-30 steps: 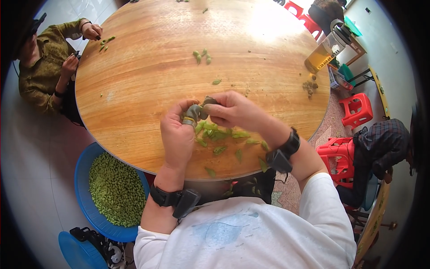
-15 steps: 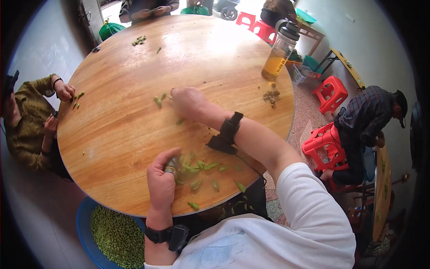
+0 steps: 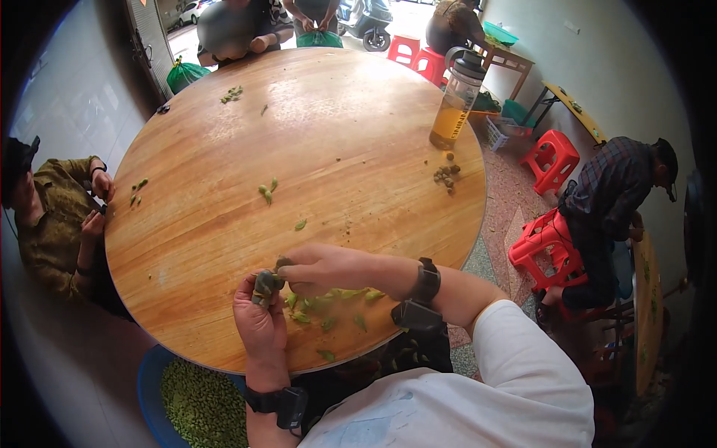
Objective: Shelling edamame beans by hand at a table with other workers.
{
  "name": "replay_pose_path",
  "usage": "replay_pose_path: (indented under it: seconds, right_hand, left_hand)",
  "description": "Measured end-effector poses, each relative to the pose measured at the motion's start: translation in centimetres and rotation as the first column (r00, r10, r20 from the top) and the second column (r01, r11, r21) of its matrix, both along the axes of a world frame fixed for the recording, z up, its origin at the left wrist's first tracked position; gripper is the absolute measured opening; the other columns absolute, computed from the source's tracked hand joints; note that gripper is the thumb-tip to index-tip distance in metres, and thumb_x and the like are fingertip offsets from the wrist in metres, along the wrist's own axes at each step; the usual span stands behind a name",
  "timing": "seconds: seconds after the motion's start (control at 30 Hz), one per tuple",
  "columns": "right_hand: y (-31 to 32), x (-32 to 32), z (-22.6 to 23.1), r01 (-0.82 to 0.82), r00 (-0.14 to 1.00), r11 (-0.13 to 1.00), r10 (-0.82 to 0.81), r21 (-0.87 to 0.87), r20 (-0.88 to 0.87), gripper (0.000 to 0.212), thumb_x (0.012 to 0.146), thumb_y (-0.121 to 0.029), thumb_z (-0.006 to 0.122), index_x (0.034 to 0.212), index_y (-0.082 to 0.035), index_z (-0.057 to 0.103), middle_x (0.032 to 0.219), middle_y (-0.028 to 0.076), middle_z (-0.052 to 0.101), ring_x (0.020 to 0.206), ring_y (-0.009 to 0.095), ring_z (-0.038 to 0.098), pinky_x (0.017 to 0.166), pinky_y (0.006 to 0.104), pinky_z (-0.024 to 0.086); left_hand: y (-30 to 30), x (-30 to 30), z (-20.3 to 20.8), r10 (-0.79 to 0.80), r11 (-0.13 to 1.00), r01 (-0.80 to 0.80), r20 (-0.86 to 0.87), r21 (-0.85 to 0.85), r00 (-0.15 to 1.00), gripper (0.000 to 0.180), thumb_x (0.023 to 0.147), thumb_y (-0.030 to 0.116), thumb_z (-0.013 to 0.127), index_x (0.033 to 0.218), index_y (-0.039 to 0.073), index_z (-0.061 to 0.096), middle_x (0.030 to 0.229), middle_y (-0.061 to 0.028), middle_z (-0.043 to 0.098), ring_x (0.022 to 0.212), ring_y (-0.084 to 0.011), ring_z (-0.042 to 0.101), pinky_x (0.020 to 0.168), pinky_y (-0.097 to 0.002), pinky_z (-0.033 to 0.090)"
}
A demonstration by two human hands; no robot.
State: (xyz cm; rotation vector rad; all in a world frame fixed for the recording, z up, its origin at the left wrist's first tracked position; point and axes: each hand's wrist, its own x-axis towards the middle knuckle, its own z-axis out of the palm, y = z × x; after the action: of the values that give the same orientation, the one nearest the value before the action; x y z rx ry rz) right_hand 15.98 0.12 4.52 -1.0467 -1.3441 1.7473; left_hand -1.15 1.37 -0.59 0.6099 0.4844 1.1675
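You get bright daylight from the open street at the top, laying a pale glare across the far half of the round wooden table (image 3: 314, 142). Edges curve and vignette to black (fisheye), and focus stays fairly sharp centrally.

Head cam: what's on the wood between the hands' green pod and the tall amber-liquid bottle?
Mostly bare round wooden table; only a heap of small brownish bits lies near the bottle, far from the green pod. Head view.
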Motion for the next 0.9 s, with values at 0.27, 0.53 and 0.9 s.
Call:
replay_pose_path:
  seconds: [0.27,0.53,0.9]
  right_hand:
    - [-0.4,-0.7,-0.6,0.029,0.999,0.999,-0.029,-0.021,0.014,0.027,0.093,-0.024,0.046,0.075,-0.006,0.053,0.057,-0.003,0.045,0.047,0.005,0.038,0.042,0.0219,0.028]
    - [0.0,0.4,-0.4,0.066,0.99,0.981,-0.087,-0.18,-0.111,0.022,0.094,-0.022,0.047,0.079,-0.006,0.051,0.061,-0.002,0.045,0.047,0.005,0.037,0.041,0.0204,0.026]
    - [-0.3,-0.4,-0.5,0.01,0.995,0.998,-0.015,0.056,0.101,0.02,0.094,-0.016,0.043,0.081,-0.004,0.052,0.06,-0.004,0.046,0.049,0.004,0.039,0.045,0.02,0.031]
  left_hand:
    - [-0.8,0.0,0.7,0.166,0.984,-0.144,-0.262,0.1,0.951,0.017,0.081,-0.006,0.054,0.095,0.002,0.062,0.083,-0.0014,0.062,0.062,-0.0038,0.051,0.049,-0.0157,0.035]
    - [-0.3,0.3,1.2,-0.087,0.994,0.087,-0.006,0.069,0.996,0.023,0.087,0.003,0.055,0.109,0.0,0.057,0.092,-0.0051,0.06,0.072,-0.0082,0.052,0.057,-0.0183,0.04]
    - [-0.1,0.3,0.4,0.133,0.989,-0.116,-0.201,0.096,0.97,0.023,0.081,-0.009,0.051,0.097,0.001,0.063,0.086,-0.0018,0.064,0.072,-0.0065,0.057,0.057,-0.018,0.04]
